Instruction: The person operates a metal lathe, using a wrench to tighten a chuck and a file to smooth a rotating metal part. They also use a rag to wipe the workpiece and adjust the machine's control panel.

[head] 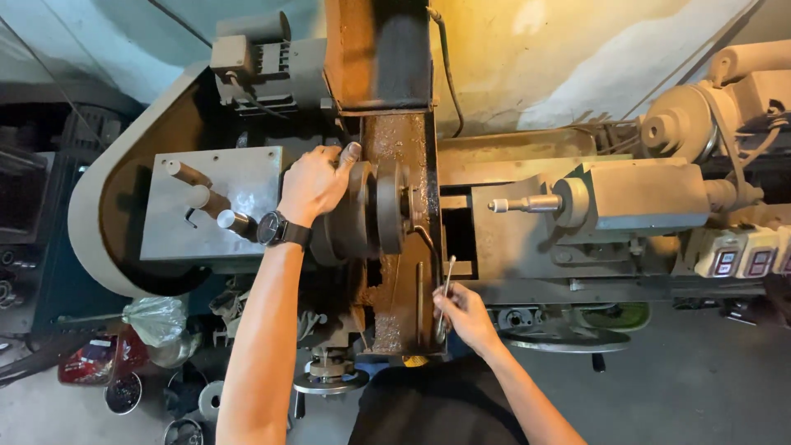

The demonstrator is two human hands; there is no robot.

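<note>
my left hand (313,183) grips the round dark metal lathe chuck (367,210). my right hand (463,315) pinches a thin silver metal rod (446,287). looks like chuck setup; next wants steady chuck.

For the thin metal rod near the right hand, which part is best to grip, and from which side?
Probably its lower end, coming from the person's side. The thin metal rod stands nearly upright beside the lathe bed, and only that lower end is free; the right hand already pinches it there. The upper tip lies close to the machine.

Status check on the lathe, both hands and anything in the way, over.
Left hand gripping lathe chuck. Right hand holding thin metal rod by the bed. Tailstock stands clear of the chuck.
</note>
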